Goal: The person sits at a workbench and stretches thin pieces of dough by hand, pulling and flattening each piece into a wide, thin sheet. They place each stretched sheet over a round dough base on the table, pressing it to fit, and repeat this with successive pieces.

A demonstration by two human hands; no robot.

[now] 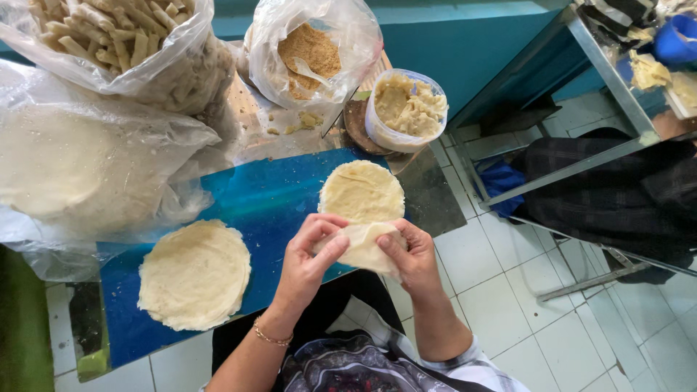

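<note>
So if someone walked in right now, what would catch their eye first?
Probably both hands, left hand and right hand, folding a thin pale wrapper over the edge of the blue table. Next, the round wrapper just beyond them and the wider stack of wrappers to the left. At the back, a tub of pale filling sits beside a bag of brown crumbs.

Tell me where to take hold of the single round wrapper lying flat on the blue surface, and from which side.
Take the round wrapper by its near edge, the one closest to both hands, coming from the body's side. It looks thin and lies flat, so probably lift the rim with fingertips. The tub and bag crowd the far side.
</note>
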